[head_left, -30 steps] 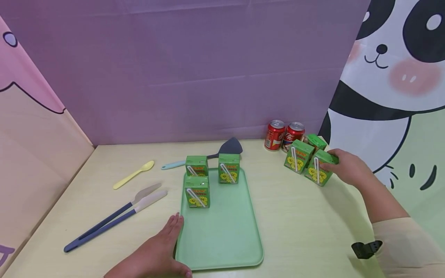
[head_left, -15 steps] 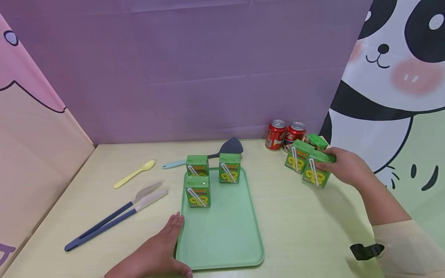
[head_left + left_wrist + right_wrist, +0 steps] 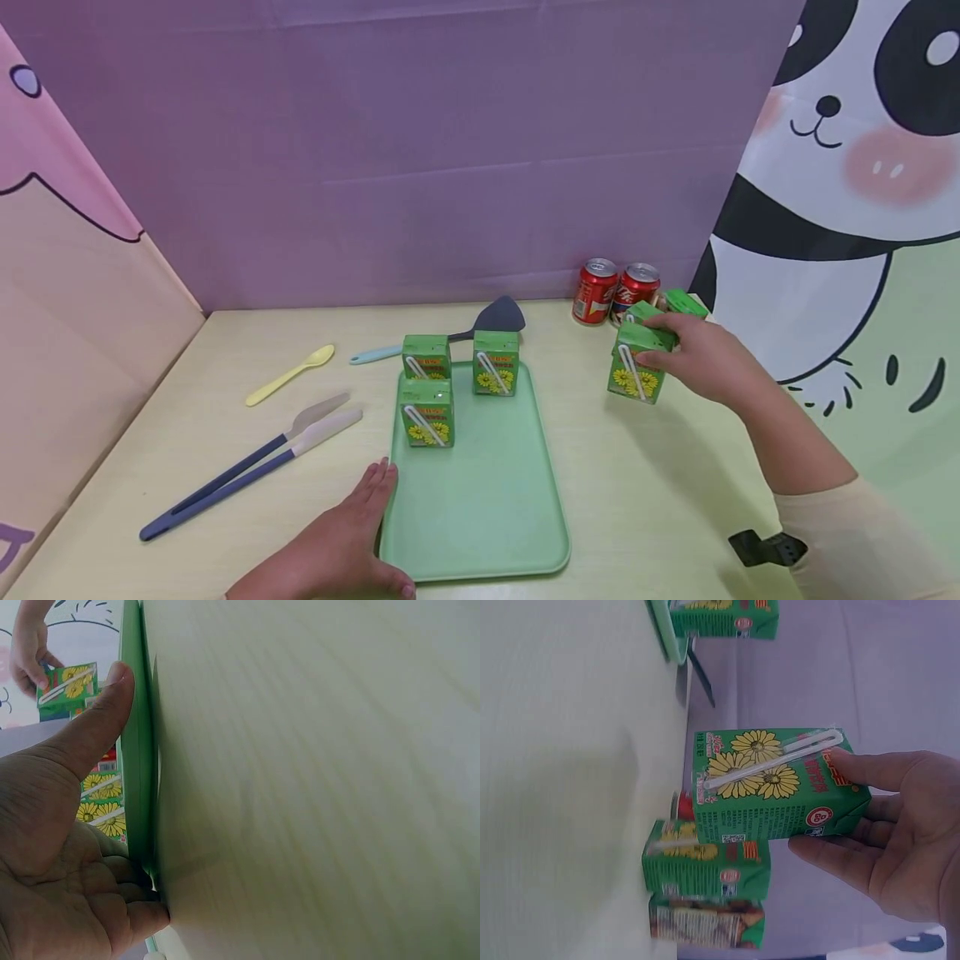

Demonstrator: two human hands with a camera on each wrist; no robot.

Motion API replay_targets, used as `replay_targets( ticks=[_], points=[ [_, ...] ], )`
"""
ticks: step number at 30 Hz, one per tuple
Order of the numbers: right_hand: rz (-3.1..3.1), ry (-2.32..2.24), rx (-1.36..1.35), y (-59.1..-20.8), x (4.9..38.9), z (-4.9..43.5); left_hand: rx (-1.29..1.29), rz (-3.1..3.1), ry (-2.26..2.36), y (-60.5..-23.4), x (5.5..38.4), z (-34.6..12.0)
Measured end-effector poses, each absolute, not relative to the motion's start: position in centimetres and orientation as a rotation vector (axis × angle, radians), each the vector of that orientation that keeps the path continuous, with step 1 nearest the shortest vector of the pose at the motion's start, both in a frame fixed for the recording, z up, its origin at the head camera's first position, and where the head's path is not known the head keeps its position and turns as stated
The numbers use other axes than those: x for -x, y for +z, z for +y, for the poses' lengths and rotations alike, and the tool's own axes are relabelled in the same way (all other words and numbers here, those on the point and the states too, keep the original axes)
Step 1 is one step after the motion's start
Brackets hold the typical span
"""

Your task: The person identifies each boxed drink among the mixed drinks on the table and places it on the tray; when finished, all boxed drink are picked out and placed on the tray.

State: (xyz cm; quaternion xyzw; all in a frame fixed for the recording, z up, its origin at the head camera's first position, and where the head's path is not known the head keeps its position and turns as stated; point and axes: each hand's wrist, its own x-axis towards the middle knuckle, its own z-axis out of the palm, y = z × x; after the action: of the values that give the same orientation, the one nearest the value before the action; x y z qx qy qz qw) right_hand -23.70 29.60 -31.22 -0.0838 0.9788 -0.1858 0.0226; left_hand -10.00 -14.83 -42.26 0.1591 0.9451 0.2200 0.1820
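Note:
My right hand point(image 3: 701, 358) pinches a green drink carton point(image 3: 636, 379) with yellow flowers and a white straw between thumb and fingers. In the right wrist view the carton point(image 3: 780, 780) is held above the table, beyond the fingertips. Behind it stand another flower carton point(image 3: 705, 862) and a green-topped carton with a brown printed side point(image 3: 705, 922). My left hand point(image 3: 345, 525) lies with straight fingers against the left edge of a green tray point(image 3: 480, 517), its thumb at the near corner. On the tray's far half stand three matching cartons point(image 3: 426, 425), upright.
Two red cans point(image 3: 596, 292) stand at the back right by the purple backdrop. Left of the tray lie a yellow spoon point(image 3: 291, 375) and blue-handled tongs point(image 3: 225, 487). A spatula with a dark head point(image 3: 498, 315) lies behind the tray.
My right hand has taken the front carton away from the group at the back right and moved it left, in front of the other flower carton. The left hand stays at the tray.

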Motion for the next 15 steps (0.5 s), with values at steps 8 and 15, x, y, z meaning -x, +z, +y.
replay_targets(
  ticks=[8,15],
  points=[
    [3.034,-0.632,0.406,-31.4,23.1,25.5,-0.429,2.651,0.611,-42.1,10.1,-14.8],
    [2.986,-0.696,0.488,-32.2,23.1,22.0,-0.427,2.642,0.613,-42.1,10.2,-14.7]
  ],
)
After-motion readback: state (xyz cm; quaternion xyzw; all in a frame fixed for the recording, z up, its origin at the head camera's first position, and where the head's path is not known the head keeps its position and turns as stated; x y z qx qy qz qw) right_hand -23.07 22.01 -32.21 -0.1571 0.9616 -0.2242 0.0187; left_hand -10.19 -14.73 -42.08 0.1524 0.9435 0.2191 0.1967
